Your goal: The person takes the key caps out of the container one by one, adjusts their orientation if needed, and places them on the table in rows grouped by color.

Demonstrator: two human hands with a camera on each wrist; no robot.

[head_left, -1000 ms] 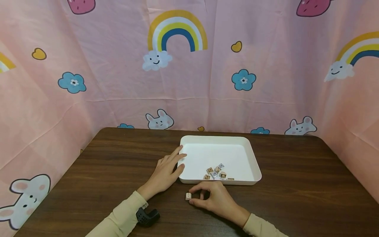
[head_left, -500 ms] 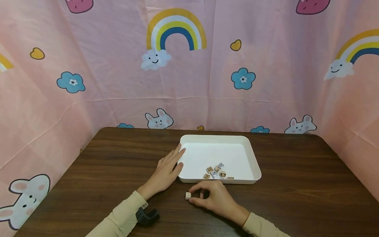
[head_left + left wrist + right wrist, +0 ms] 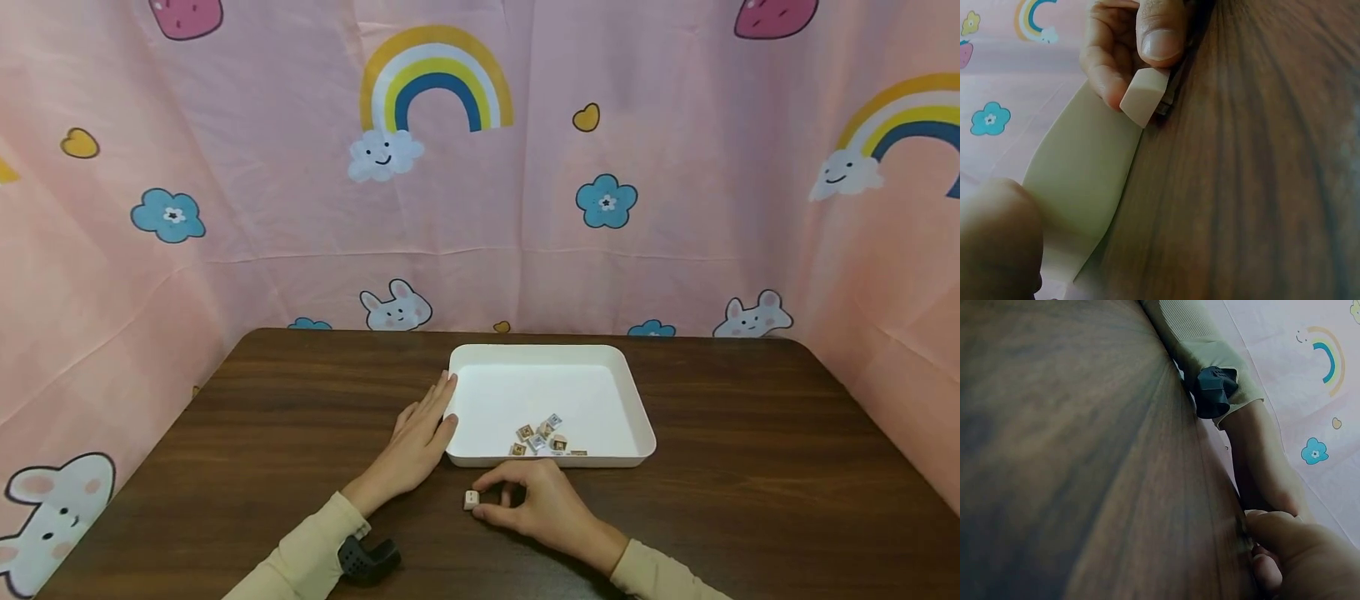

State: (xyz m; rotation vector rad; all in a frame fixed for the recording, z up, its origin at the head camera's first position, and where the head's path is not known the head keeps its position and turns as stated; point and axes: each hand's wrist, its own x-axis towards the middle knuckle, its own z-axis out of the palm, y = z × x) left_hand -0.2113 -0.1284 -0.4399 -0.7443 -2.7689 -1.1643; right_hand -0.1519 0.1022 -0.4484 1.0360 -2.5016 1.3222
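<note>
A small off-white block [image 3: 471, 500] with a dark mark on its upper face is at the table in front of the tray. My right hand [image 3: 542, 504] pinches it between thumb and forefinger. In the left wrist view the block [image 3: 1145, 97] shows slanted faces beside the thumb [image 3: 1161, 37]. At the tray's left side, my left hand [image 3: 412, 442] lies with straight fingers along the wall. The white tray [image 3: 551, 354] holds several small beige and grey pieces [image 3: 538, 435] with dark printed marks, gathered near its front wall. In the right wrist view the block is hidden.
The dark wood-grain table [image 3: 750, 467] extends on both sides of the tray. A black band [image 3: 369, 560] sits at the left cuff. Behind the table hangs a pink patterned cloth [image 3: 547, 208].
My left fingers, earlier spread over the tray's left rim, now lie closer together and farther back along it. The right hand keeps its pinch on the block. The head view has shifted slightly.
</note>
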